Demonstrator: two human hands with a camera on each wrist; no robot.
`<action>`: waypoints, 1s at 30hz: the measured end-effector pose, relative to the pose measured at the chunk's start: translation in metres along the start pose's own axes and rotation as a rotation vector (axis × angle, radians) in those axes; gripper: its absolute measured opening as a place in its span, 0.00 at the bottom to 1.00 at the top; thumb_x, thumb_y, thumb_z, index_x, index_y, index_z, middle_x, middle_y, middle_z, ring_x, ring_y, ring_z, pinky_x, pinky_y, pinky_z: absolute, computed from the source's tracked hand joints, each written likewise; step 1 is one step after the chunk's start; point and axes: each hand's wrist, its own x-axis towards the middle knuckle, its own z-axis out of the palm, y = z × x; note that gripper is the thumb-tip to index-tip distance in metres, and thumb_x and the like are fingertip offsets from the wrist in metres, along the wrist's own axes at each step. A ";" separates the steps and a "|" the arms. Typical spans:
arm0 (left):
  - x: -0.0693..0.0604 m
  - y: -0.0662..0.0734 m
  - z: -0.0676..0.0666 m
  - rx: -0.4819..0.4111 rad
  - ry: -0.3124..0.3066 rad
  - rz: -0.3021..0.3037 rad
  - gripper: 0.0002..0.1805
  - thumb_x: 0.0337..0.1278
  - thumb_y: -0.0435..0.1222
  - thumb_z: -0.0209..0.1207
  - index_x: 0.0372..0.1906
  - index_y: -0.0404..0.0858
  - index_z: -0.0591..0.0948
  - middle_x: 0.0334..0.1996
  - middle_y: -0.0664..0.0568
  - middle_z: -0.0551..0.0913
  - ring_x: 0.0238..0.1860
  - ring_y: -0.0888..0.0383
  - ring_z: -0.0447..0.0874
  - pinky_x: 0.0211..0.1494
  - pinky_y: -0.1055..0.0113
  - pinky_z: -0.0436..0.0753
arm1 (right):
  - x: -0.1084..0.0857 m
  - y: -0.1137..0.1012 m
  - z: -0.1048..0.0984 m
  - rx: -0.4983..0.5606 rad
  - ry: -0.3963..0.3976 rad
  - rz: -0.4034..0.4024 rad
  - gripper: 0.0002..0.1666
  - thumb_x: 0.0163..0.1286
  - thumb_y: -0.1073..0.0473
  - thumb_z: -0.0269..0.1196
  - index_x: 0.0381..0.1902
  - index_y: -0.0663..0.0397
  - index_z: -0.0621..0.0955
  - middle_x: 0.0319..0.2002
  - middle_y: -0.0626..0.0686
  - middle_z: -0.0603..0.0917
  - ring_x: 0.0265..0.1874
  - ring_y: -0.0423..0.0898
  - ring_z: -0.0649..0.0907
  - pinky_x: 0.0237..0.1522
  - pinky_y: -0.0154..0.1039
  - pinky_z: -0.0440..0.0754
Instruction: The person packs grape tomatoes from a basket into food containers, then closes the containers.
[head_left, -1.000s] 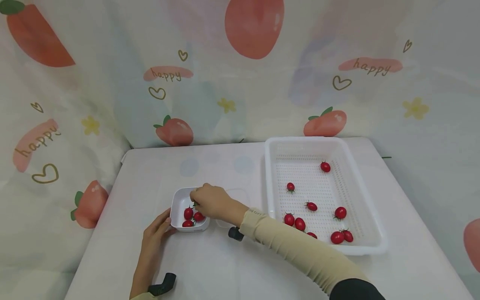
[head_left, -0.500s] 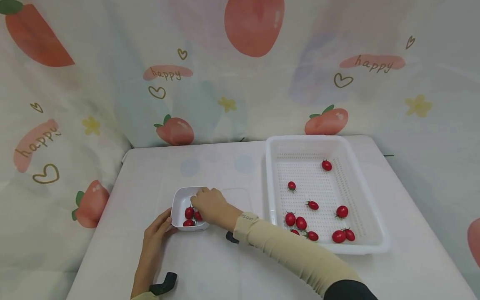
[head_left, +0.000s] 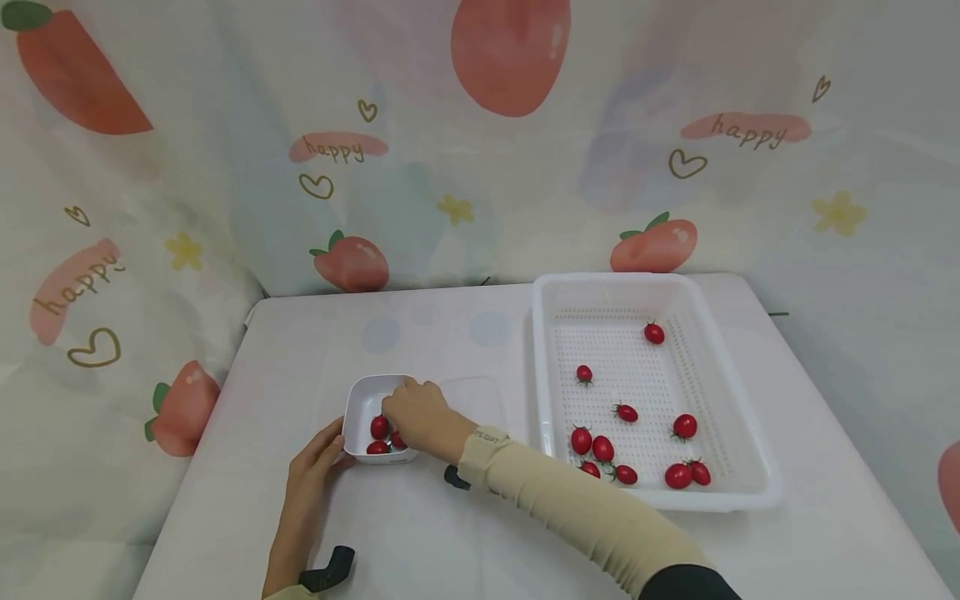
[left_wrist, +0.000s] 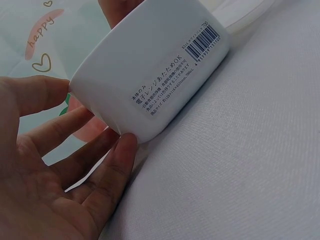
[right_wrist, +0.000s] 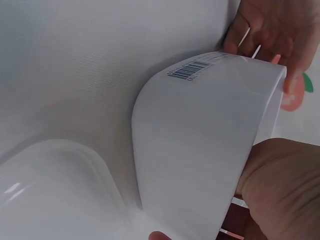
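In the head view, a small white plastic box (head_left: 365,402) holds several cherry tomatoes (head_left: 379,427). My left hand (head_left: 311,471) rests against its left side. In the left wrist view, its spread fingers (left_wrist: 102,190) touch the outer wall and rim at one corner. My right hand (head_left: 422,417) reaches over the box's right rim, its fingers curled down inside. The fingertips and the cherry tomato between them are hidden in the head view. In the right wrist view, the back of the right hand (right_wrist: 282,185) bends over the rim, beside the box's outer wall (right_wrist: 195,135).
A large white perforated basket (head_left: 543,333) with several cherry tomatoes (head_left: 602,448) scattered in it stands on the right. Beside the box lies a pale, see-through lid (head_left: 476,396), also partly visible in the right wrist view. A printed cloth (head_left: 420,242) hangs behind the white-covered table (head_left: 405,542).
My right hand has shifted slightly and dipped into the box; the green stem seen at its fingertips one second ago is now hidden. The left hand stays against the box.
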 end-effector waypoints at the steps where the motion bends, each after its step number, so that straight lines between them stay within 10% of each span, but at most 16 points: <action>1: 0.000 0.000 0.000 0.000 0.001 0.000 0.26 0.80 0.50 0.53 0.74 0.47 0.74 0.76 0.54 0.73 0.59 0.77 0.78 0.58 0.81 0.83 | 0.000 0.000 0.000 0.005 -0.002 0.004 0.09 0.65 0.56 0.73 0.44 0.42 0.89 0.38 0.45 0.91 0.41 0.43 0.83 0.34 0.37 0.84; 23: -0.001 0.001 0.000 0.010 0.000 -0.003 0.27 0.80 0.51 0.52 0.74 0.47 0.74 0.76 0.54 0.72 0.58 0.79 0.77 0.58 0.82 0.82 | -0.006 -0.002 -0.014 -0.001 -0.031 0.007 0.10 0.68 0.53 0.71 0.46 0.43 0.88 0.39 0.46 0.90 0.37 0.42 0.84 0.33 0.36 0.87; 30: 0.000 0.001 0.001 0.006 0.003 -0.002 0.26 0.80 0.50 0.52 0.75 0.47 0.74 0.76 0.53 0.73 0.58 0.79 0.78 0.57 0.82 0.82 | -0.013 0.005 -0.030 0.151 -0.067 0.014 0.13 0.69 0.56 0.70 0.50 0.47 0.87 0.43 0.48 0.90 0.42 0.44 0.84 0.31 0.35 0.85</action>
